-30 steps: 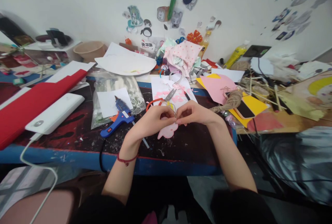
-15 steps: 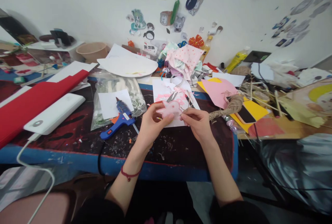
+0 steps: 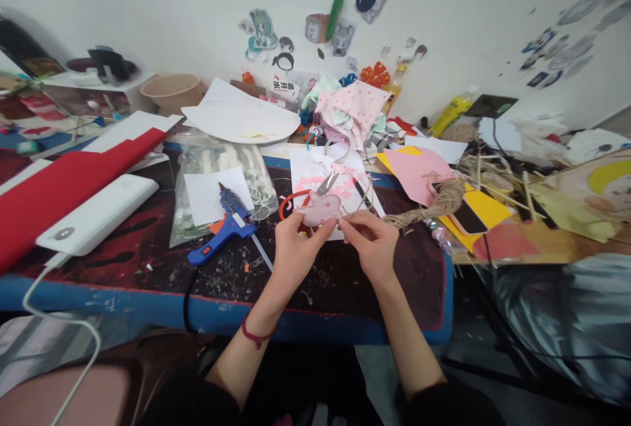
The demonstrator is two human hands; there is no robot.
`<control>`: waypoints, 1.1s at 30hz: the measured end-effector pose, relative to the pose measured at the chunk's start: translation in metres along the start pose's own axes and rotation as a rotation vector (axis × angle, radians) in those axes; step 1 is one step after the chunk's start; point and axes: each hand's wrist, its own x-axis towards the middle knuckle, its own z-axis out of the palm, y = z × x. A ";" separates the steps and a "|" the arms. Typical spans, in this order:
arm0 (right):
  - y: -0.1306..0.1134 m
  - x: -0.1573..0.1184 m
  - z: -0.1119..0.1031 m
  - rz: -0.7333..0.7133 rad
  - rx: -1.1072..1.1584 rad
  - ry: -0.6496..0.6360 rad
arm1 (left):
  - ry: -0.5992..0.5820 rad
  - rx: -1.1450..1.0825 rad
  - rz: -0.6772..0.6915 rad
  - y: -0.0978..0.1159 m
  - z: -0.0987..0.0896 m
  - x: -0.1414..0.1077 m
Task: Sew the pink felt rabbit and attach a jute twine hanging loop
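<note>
Left hand grasping a flat pink animal-shaped cutout, right hand at its right end.
Cutout sits just beyond the left fingers, raised over the near middle of the dark red-brown worktop, long axis roughly left-right; left hand nearer, thumb on its near edge. Right fingers pinched together at the right tip (on the edge or something thin, can't tell). Orange-handled metal scissors just past it. White label with dark Chinese characters, far middle: 开水 looks legible; red characters below unclear. Blue glue gun left, its label too small to read.
</note>
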 end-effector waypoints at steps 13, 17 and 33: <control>0.010 0.016 -0.021 0.275 0.139 -0.306 | -0.164 0.101 0.023 0.015 -0.010 0.011; 0.017 0.014 -0.028 0.327 0.143 -0.337 | -0.216 0.117 0.023 0.016 -0.010 0.010; 0.000 -0.013 -0.066 0.156 0.019 0.051 | -0.483 0.534 0.281 0.017 0.011 0.015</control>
